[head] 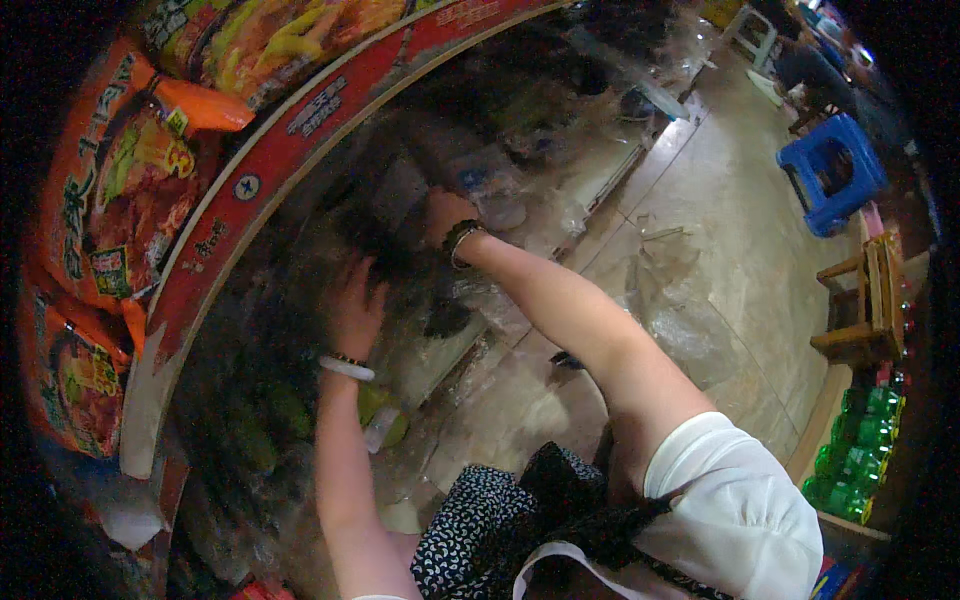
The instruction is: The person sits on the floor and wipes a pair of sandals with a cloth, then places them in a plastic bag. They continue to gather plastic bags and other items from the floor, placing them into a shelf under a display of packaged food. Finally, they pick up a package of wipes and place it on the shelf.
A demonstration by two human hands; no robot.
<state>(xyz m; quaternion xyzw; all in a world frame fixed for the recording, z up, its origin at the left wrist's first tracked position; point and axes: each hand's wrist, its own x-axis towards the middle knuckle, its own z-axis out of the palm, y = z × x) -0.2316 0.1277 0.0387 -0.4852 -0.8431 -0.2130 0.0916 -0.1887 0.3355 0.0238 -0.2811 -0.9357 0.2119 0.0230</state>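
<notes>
Both my hands reach into the dark space below a red shelf edge [307, 124]. My left hand [358, 311], with a bracelet and a pale bangle at the wrist, has its fingers apart beside a dark, blurred shape. I see nothing held in it. My right hand [448, 217] is farther in, bent at the wrist, next to a greyish flat-sided thing [401, 187]. Shadow hides its fingertips, so whether it grips that thing is unclear. Clear plastic wrapping [495, 184] with a blue patch lies just beyond it.
Orange instant noodle packs [142, 180] fill the shelf above. Crumpled clear plastic [675, 315] lies on the tiled floor [750, 262]. On the right are a blue plastic stool [832, 176], a small wooden stool [862, 300] and several green bottles [855, 450].
</notes>
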